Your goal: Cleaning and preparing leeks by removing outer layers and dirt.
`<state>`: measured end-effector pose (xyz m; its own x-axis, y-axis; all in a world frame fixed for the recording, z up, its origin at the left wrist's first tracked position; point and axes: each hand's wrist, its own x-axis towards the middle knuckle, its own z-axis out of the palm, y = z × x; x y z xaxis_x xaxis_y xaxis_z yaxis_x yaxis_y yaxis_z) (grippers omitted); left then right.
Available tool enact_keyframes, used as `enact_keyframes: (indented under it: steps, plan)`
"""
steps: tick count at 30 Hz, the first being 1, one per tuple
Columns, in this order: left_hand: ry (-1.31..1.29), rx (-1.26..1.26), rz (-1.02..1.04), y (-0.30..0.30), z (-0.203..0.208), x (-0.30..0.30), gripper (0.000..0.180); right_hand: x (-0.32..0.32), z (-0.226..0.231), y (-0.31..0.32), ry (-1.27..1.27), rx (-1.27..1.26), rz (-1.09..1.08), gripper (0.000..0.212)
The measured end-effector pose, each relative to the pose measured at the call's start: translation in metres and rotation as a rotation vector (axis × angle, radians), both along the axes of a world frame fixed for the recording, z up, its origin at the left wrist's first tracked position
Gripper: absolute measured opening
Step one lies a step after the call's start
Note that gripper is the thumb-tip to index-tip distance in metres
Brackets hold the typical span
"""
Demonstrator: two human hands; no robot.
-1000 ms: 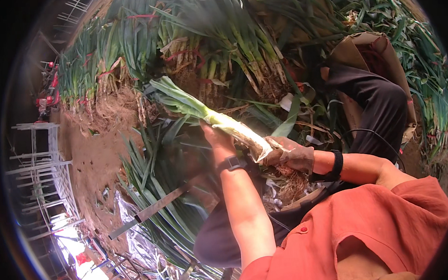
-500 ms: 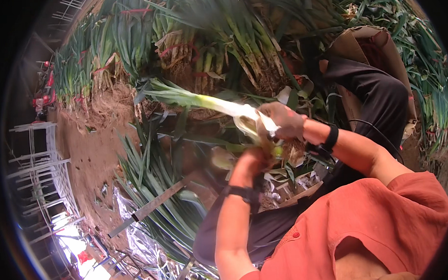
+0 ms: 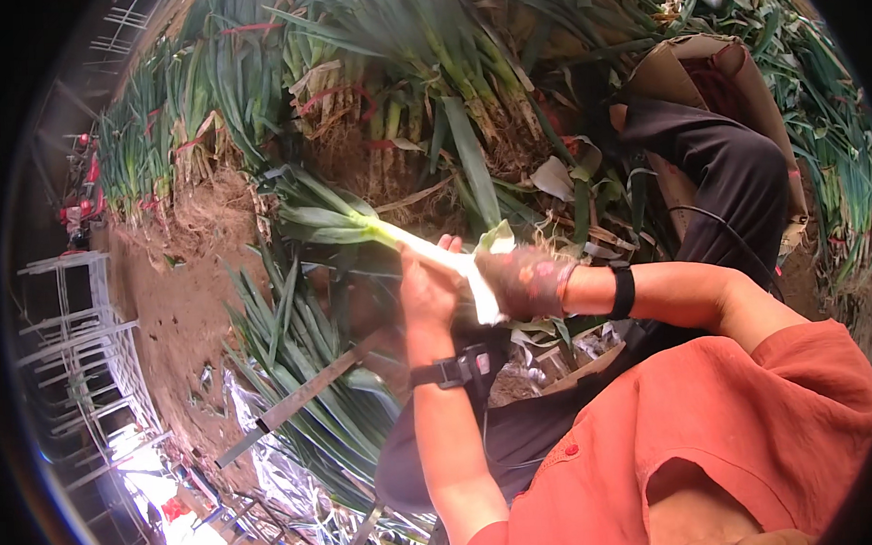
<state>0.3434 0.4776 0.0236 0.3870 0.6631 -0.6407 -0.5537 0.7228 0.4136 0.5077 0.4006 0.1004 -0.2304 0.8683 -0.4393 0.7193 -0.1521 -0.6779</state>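
My left hand (image 3: 429, 287) is wrapped round the pale shank of a leek (image 3: 382, 231), whose green leaves point to the far left. My right hand (image 3: 525, 281), in a dark patterned glove, is closed at the leek's root end; blur hides its fingertips. A loose white layer (image 3: 485, 295) hangs beside the glove. From the glove's far side a long green leaf (image 3: 471, 161) stretches away; I cannot tell if the hand grips it. Roots (image 3: 550, 238) show just past the glove.
Tied leek bundles (image 3: 334, 103) stand along the far side. Loose leeks (image 3: 310, 363) lie at the left beneath a metal bar (image 3: 301, 397). An open cardboard box (image 3: 664, 77) stands beyond my knee (image 3: 740, 166). A white metal rack (image 3: 83, 333) is at the far left.
My left hand has moved from the root end up onto the leek's shank. My right hand has shifted slightly left and nearer. A long green leaf now extends beyond the glove.
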Motion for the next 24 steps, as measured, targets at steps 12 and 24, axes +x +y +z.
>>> enact_keyframes:
  steps: [12, 24]
  plan:
    - [0.184, -0.095, 0.147, 0.006, -0.019, -0.014, 0.013, -0.01, -0.081, 0.055, 0.62, -0.123, -0.082, 0.05]
    - [0.248, -0.196, 0.187, 0.021, -0.013, -0.031, 0.017, 0.009, -0.037, -0.011, 0.508, -0.316, 0.06, 0.027]
